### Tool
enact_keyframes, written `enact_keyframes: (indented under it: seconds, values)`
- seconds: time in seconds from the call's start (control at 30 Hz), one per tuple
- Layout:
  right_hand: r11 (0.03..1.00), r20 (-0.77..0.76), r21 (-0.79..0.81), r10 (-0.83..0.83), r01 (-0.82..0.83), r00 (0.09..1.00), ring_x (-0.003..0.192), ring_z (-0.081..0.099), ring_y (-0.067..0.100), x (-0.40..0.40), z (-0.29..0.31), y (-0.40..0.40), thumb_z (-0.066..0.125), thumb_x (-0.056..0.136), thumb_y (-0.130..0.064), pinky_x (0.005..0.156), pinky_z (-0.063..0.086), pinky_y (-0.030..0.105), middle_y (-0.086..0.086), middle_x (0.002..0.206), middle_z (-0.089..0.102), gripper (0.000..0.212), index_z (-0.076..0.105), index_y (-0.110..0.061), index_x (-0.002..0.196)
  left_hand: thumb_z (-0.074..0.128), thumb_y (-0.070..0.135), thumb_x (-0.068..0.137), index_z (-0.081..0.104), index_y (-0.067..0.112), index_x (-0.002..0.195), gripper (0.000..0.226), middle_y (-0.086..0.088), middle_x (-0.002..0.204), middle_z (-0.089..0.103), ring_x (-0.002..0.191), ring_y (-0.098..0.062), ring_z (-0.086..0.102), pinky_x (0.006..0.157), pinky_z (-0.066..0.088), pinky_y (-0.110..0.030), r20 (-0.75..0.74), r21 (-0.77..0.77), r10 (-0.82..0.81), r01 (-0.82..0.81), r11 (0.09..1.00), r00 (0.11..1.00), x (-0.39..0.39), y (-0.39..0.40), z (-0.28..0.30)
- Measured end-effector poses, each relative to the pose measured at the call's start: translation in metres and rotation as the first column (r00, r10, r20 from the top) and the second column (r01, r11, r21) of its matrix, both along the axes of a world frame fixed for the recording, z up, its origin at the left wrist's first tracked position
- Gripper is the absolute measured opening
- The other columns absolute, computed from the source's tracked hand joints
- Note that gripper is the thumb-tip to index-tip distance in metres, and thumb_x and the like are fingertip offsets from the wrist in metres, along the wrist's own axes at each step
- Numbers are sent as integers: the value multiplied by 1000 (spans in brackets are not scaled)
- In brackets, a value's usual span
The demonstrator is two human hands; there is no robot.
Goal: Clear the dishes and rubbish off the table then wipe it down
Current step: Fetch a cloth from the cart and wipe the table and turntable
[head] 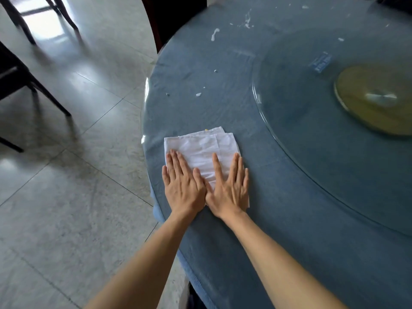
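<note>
Both the left hand and right hand are pressing flat, fingers straight, on the near half of a folded white cloth lying near the table's edge. Soft, light and prone to bunching, it is probably best pushed under 2 spread palms toward the white smears beyond.

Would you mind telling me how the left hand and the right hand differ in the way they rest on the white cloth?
The left hand covers the white cloth's near-left corner, by the table edge; the right hand covers the near-right part, farther in. The left hand's little finger lies off the cloth on the table; the right hand's fingers all rest on cloth. Both lie flat, fingers straight, pressing down, thumbs touching.
</note>
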State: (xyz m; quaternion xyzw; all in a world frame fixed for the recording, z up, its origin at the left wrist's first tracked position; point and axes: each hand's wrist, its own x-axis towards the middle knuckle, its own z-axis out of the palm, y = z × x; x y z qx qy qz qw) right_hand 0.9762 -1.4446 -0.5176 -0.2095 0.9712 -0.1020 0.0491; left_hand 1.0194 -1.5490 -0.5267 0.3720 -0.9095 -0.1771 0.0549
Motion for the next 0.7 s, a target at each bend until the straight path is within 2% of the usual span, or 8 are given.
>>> enact_keyframes:
  seconds: [0.07,0.2,0.33,0.53,0.7]
  values:
    - [1000,1,-13,-21,21,1000,157,-8,33,-5,-1,-9,20,93,-67,126,-2,50,23,168,-10,77,-2,-41,161,13,39,101,-1,6,159,68,-7,167,-8,153,-16,-17,124,-9,-38,4,-7,-10,10,1000,1000,-7,-10,0]
    - [998,-23,-37,-42,41,999,157,-4,35,-17,-2,-26,20,93,-68,126,1,51,23,168,-6,77,2,-38,162,7,42,97,0,7,159,71,-6,167,-8,153,-16,-16,125,-7,-39,-18,-8,-22,22,1000,1000,-21,-26,1]
    - [999,-13,-11,-37,37,999,156,-9,35,-29,-4,-39,28,94,-64,126,-1,52,23,167,-11,78,-3,-39,161,9,44,97,0,7,159,73,-7,167,-8,153,-16,-15,124,-8,-38,-28,-21,-35,35,999,999,-33,-41,3]
    - [998,-14,-4,-61,61,998,156,-13,35,-54,-6,-72,14,93,-64,125,-3,52,23,166,-17,76,-11,-38,160,9,48,96,5,13,160,73,-6,168,-8,154,-17,-14,124,-9,-38,-44,-34,-43,41,999,998,-62,-73,1]
    - [996,-4,28,-84,84,996,155,-14,37,-68,-5,-93,29,97,-58,125,-2,53,25,166,-17,78,-11,-37,160,12,50,97,5,15,160,72,-7,167,-8,154,-20,-13,123,-12,-38,-17,-51,-87,86,995,996,-80,-97,0]
